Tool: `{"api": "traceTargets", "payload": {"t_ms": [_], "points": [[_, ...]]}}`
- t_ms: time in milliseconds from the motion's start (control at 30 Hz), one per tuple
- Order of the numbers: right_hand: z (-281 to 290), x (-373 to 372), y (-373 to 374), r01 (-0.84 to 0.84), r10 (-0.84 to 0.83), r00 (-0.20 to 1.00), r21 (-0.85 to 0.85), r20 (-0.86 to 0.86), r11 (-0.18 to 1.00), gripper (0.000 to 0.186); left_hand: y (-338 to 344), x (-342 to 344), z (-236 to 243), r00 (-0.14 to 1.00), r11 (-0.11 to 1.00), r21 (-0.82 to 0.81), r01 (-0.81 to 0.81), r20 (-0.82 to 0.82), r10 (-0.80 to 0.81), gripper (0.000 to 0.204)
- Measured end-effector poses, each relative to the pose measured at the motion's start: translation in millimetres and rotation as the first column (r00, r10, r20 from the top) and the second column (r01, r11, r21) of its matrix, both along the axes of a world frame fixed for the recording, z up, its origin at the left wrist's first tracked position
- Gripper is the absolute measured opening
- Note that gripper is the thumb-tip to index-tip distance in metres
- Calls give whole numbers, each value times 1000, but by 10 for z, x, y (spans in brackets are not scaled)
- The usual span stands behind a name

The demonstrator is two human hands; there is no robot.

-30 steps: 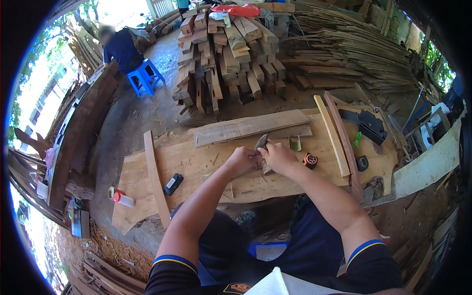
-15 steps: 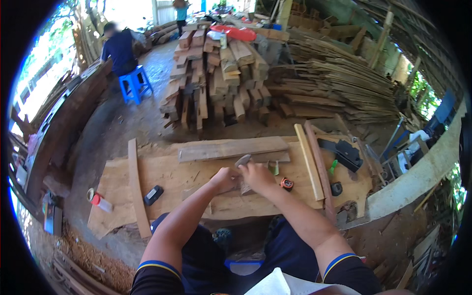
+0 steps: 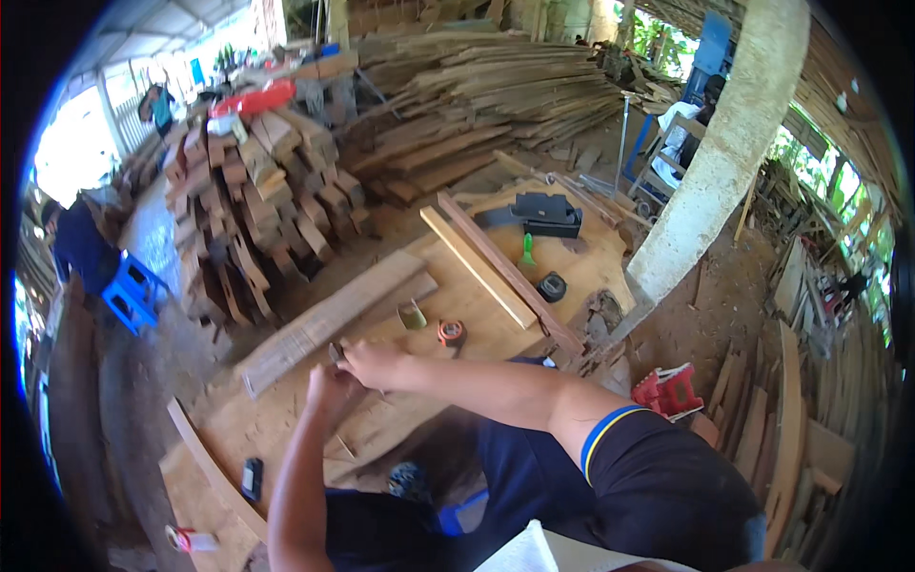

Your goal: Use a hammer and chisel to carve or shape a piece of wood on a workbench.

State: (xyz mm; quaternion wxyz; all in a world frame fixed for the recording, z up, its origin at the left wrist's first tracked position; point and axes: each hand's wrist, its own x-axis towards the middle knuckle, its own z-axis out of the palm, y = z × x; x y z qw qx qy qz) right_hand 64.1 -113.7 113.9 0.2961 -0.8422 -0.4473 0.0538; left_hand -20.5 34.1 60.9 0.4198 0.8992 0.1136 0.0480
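Note:
My left hand (image 3: 330, 391) and my right hand (image 3: 376, 365) are close together above the wide wooden slab (image 3: 396, 410). Both are closed. A small dark grey end of something (image 3: 335, 352) sticks out by my right hand's fingers; its kind is unclear. What my left fingers hold is hidden. Just beyond the hands lies a long grey-brown board (image 3: 329, 313), overlapping another plank. To the right of it are a small greenish translucent piece (image 3: 412, 316) and an orange-and-black tape measure (image 3: 451, 333).
Farther right on the slab lie a pale wooden strip (image 3: 478, 268), a reddish strip (image 3: 515, 276), a green-handled scraper (image 3: 528, 251) and a black case (image 3: 553, 215). A concrete post (image 3: 701, 181) rises beyond. Stacked timber (image 3: 253, 191) stands far left; a person (image 3: 81, 238) sits near it.
My view has turned to the right, so the slab and timber sit farther left and a red stool-like object shows. My hands stay together, closed, over the slab.

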Motion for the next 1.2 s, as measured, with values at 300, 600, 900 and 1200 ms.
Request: {"api": "traceTargets", "payload": {"t_ms": [300, 600, 900, 1200], "points": [[430, 59, -135, 52, -78, 988, 187, 131, 981, 45, -110, 85, 200, 1000, 998, 58, 25, 9, -26, 27], [314, 14, -95, -69, 50, 969, 73, 242, 995, 37, 71, -44, -65, 997, 990, -129, -51, -60, 44, 29], [385, -52, -63, 24, 2, 990, -182, 140, 983, 45, 128, -20, -8, 990, 998, -1, -70, -119, 70, 30], [139, -2, -131, -52, 59, 989, -56, 139, 997, 39, -6, -28, -39, 999, 999, -23, -41, -33, 41, 31]]}}
